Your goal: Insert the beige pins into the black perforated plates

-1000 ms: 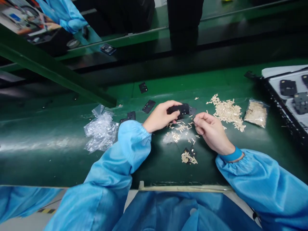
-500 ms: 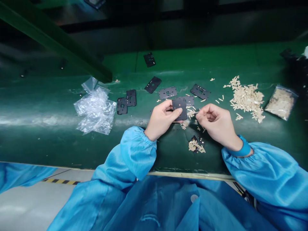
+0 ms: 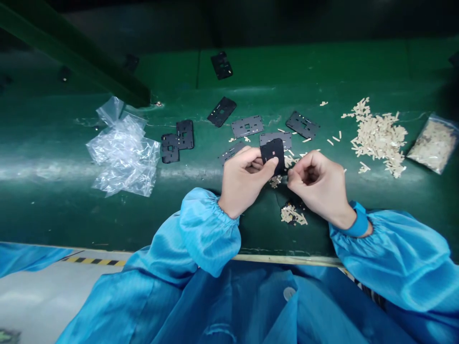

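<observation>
Well, a long green work table (image 3: 71, 215) holds a clear plastic bag (image 3: 124, 153) on the left and a small bag (image 3: 434, 144) of tan strips on the right. Black plates (image 3: 247, 126) lie near the middle. The left hand (image 3: 242, 184) pinches one black plate (image 3: 273, 155), long side pointing away. The right hand (image 3: 319, 186) curls narrow just beside it; whether it holds a tiny strip, I cannot tell.
</observation>
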### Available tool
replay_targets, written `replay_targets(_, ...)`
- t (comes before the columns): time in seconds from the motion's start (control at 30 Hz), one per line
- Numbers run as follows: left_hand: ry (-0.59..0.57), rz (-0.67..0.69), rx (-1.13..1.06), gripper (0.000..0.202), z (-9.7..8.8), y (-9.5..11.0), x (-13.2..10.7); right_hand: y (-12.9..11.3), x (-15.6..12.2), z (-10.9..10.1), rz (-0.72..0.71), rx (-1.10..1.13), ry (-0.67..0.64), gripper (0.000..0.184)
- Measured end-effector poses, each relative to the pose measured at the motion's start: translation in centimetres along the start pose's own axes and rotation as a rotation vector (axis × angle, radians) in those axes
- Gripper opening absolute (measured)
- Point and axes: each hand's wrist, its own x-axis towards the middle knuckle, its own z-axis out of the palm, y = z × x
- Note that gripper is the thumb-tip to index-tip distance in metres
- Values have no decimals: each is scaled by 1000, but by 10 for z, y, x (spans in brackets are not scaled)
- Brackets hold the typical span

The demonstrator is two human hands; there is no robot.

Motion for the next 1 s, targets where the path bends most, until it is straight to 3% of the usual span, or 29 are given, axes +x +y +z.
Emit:
replay_targets(0.6, 10, -13, 27, 25, 1, -2, -1, -1, 0, 0, -62, -98, -5, 15)
replay_targets(1.0, 5, -35, 8, 20, 2, -4, -1, 0, -1, -3, 41, 8, -80, 13)
